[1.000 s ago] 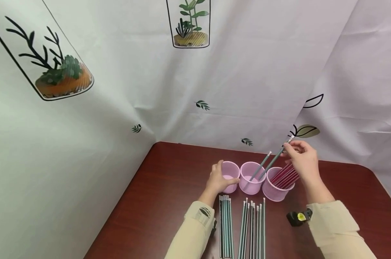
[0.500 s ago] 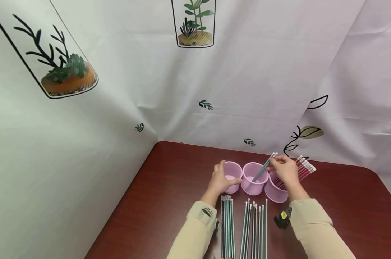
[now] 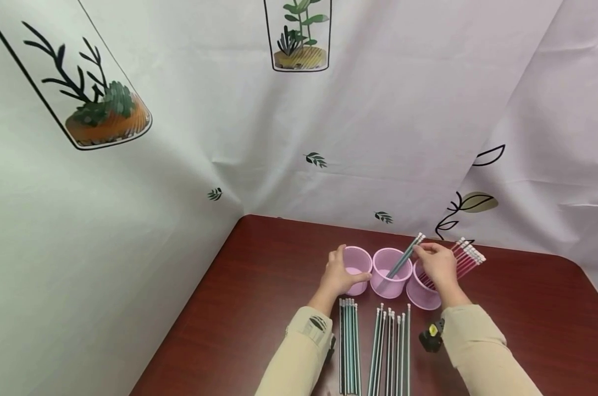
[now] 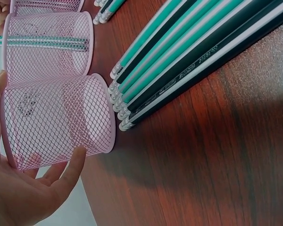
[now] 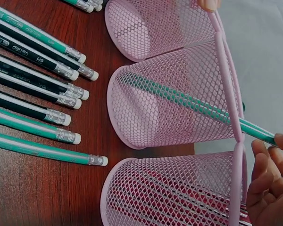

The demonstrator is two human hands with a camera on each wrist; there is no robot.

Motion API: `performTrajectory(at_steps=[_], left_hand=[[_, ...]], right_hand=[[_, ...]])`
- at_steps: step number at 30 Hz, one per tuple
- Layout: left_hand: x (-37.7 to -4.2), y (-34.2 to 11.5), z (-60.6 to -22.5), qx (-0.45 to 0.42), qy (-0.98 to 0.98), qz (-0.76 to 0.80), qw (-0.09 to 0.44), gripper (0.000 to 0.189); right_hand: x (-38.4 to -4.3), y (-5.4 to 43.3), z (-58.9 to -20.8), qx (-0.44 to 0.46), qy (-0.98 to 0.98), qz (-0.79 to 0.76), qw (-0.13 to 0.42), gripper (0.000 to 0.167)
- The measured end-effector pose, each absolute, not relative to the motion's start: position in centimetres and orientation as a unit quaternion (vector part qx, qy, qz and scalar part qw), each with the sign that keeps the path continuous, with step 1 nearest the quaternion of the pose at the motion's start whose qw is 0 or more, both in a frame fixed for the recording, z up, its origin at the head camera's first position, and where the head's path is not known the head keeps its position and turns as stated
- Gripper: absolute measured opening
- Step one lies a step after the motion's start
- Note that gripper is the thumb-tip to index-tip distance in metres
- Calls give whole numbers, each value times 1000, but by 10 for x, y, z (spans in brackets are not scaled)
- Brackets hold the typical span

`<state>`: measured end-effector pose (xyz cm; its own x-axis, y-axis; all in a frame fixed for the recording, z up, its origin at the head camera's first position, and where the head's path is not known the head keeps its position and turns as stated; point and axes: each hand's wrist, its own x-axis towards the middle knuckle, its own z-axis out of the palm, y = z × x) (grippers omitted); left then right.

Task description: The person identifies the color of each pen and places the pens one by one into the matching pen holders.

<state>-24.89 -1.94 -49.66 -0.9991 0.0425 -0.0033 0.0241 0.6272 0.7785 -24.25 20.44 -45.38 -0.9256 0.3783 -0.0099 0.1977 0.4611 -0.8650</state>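
My left hand holds the left pink mesh pencil cup, fingers on the far side and thumb on the near side. Two green pencils lean to the right inside the middle pink mesh cup, eraser ends up. At their upper ends, my right hand pinches a green pencil between thumb and fingers. Beside it, the right pink mesh cup holds several red pencils, partly hidden behind the right hand. The three cups stand side by side.
On the dark red wooden table, a left group of green and black pencils lies in front of the cups. A second group lies to its right, erasers toward the cups. A patterned white cloth hangs behind the table.
My right hand has come down and left, lowering the green pencil beside the other one in the middle cup. The red pencils now show more. My left hand stays on its cup.
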Motion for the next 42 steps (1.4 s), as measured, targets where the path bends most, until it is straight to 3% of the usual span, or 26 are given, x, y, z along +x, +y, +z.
performTrajectory(at_steps=[5, 9, 17, 26, 42], left_hand=[[-247, -19, -497, 15, 902, 432, 15, 103], [-246, -21, -499, 13, 903, 430, 15, 104], [-249, -26, -499, 16, 900, 436, 10, 105], [-252, -24, -500, 9, 894, 448, 13, 106], [-251, -20, -499, 19, 891, 454, 17, 104]], right_hand=[[-226, 204, -450, -168, -848, 493, 104, 33], [-199, 202, -455, -116, -872, 468, 87, 26], [-152, 197, -505, -81, -931, 352, 55, 14], [-150, 195, -541, -77, -935, 346, -1, 25], [-155, 192, -537, -110, -949, 293, -49, 26]])
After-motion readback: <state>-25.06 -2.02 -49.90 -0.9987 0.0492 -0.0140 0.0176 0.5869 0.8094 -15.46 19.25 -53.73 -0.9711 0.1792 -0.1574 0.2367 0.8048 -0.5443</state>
